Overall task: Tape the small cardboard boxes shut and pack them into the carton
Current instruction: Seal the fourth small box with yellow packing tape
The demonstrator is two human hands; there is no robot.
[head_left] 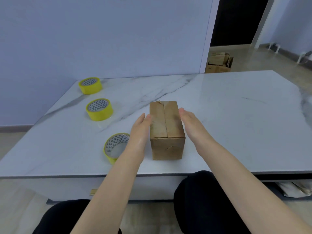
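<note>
Centrally placed: small cardboard box (166, 125) stands on the white marble table (236, 115), long axis running 12 to 6 o'clock. Top flaps are down and meet along a centre seam. Whether tape covers the seam cannot be told. Near end face is creased.

Left hand (140, 130) is at the box's 9 o'clock side, fingers straight and held together, palm facing the box wall, fingertips at the upper left edge. Right hand (190, 124) is at the 3 o'clock side, also flat with fingers together, palm turned to the right wall. Firm contact on that side cannot be confirmed. Neither hand curls round anything.

Three yellow tape rolls lie flat on the table. Far roll (90, 86) is at 10 o'clock from the box by the wall. Middle roll (99, 109) is at 9 o'clock, well apart. Near roll (114, 146) is at 8 o'clock, partly hidden behind the left wrist.

Open carton (219, 64) sits on the floor beyond the table's far edge at 1 o'clock, with cardboard inside.
</note>
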